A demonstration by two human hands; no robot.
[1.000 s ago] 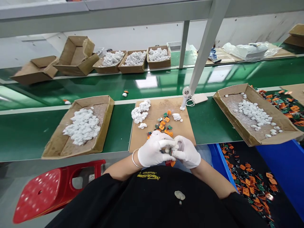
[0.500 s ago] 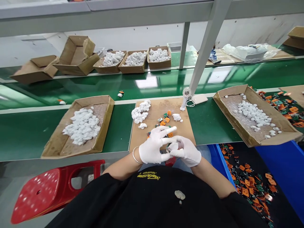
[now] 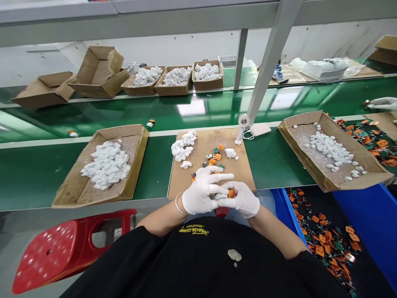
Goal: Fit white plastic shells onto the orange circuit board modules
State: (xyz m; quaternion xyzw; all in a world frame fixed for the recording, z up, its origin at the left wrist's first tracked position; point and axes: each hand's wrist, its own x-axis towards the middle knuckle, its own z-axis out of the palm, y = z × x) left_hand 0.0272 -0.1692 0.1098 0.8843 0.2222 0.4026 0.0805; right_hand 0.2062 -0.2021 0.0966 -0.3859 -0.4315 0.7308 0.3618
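Note:
Both my hands wear white gloves and meet above the front edge of a brown cardboard sheet point(image 3: 211, 136). Between them is a small orange part point(image 3: 231, 193), partly covered by fingers, with something whitish beside it. My right hand point(image 3: 245, 199) is closed around this part from the right. My left hand point(image 3: 201, 192) pinches its other side with thumb and forefinger, the remaining fingers stretched out. Just beyond the fingers lie several orange pieces with small green circuit boards point(image 3: 214, 158). White caps point(image 3: 183, 147) are heaped at the sheet's left, and a smaller cluster point(image 3: 230, 153) sits right.
Cardboard trays of white pieces stand left point(image 3: 139, 165) and right point(image 3: 297, 153). A small clear fan point(image 3: 243, 128) stands at the sheet's back edge. A green belt point(image 3: 124, 114) runs behind. A blue bin point(image 3: 366, 223) is lower right. Another person's gloved hand point(image 3: 384, 103) is far right.
The piece between my hands has turned, its orange side now showing instead of a white face. Two small assemblies on the belt moved left. Another person's gloved hand came in at far right.

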